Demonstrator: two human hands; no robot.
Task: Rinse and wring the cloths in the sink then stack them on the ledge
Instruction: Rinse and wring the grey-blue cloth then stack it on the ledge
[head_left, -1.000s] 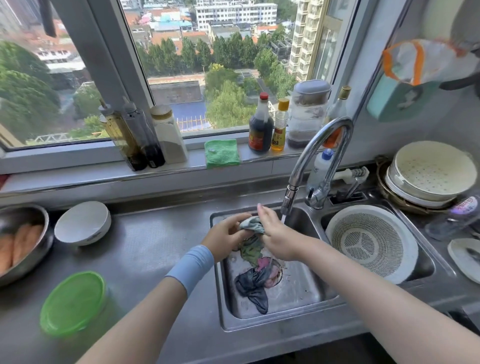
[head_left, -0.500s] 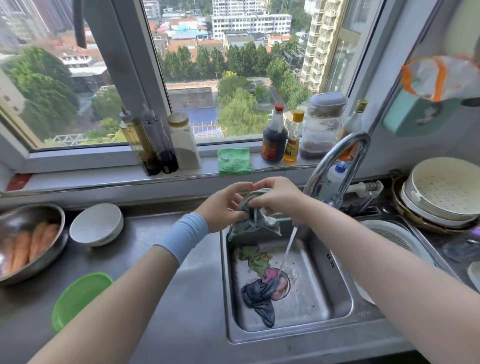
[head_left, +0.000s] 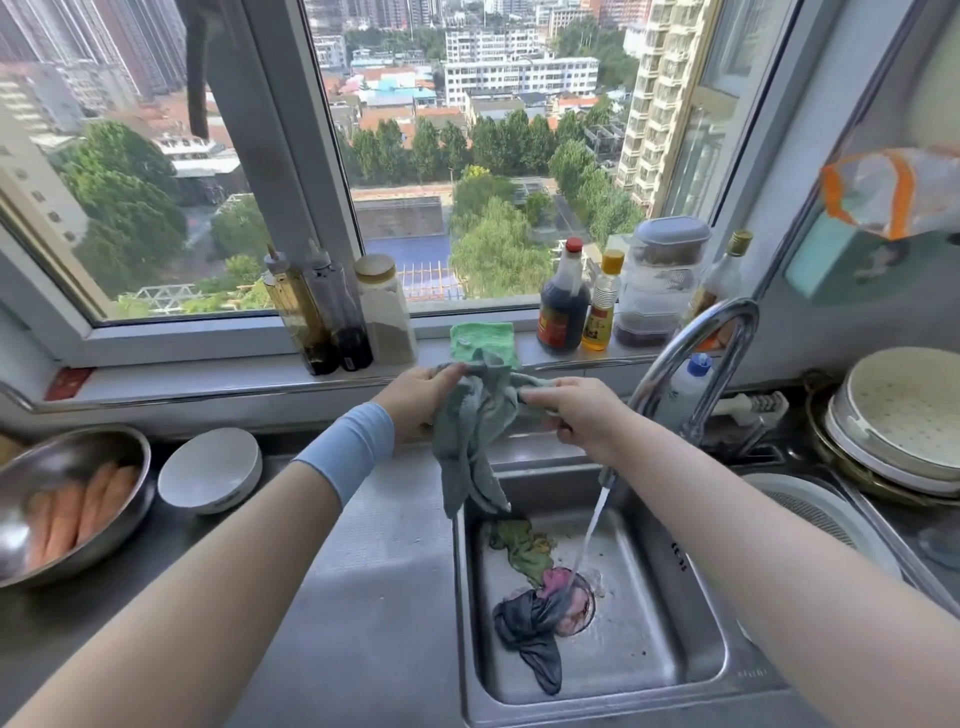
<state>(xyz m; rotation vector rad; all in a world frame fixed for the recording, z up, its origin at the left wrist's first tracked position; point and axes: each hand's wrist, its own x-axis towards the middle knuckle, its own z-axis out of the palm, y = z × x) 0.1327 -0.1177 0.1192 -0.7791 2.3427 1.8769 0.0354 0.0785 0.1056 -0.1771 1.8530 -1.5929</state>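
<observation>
**Q:** What are you holding at the centre of the frame?

**A:** A grey-green cloth (head_left: 472, 436). My left hand (head_left: 415, 400) pinches one bunched end and my right hand (head_left: 582, 415) grips the other. The fingers (head_left: 535, 397) of both are curled tight on the fabric. The rest hangs in folds over the back left corner of the sink (head_left: 649, 623).

**Q:** And the ledge?

**A:** The ledge (head_left: 208, 374) runs under the window, just beyond my knuckles. One green cloth (head_left: 480, 335) lies folded flat on it, between a pale jar (head_left: 387, 312) and a dark sauce bottle (head_left: 563, 306). The cloth I hold partly hides it.

**Q:** What is in the basin?

**A:** Three more cloths lie on the sink floor, lower centre, all touching. There is an olive cloth (head_left: 524, 551), a pink cloth (head_left: 558, 579) over the drain and a dark cloth (head_left: 530, 629) nearest me. A thin stream of water (head_left: 589, 530) falls from the faucet (head_left: 696, 343) onto the pink one.

**Q:** And on the counter?

**A:** On the counter (head_left: 374, 571), at the left of the frame, a white bowl (head_left: 210, 470) sits beside a steel bowl (head_left: 67, 499).
</observation>
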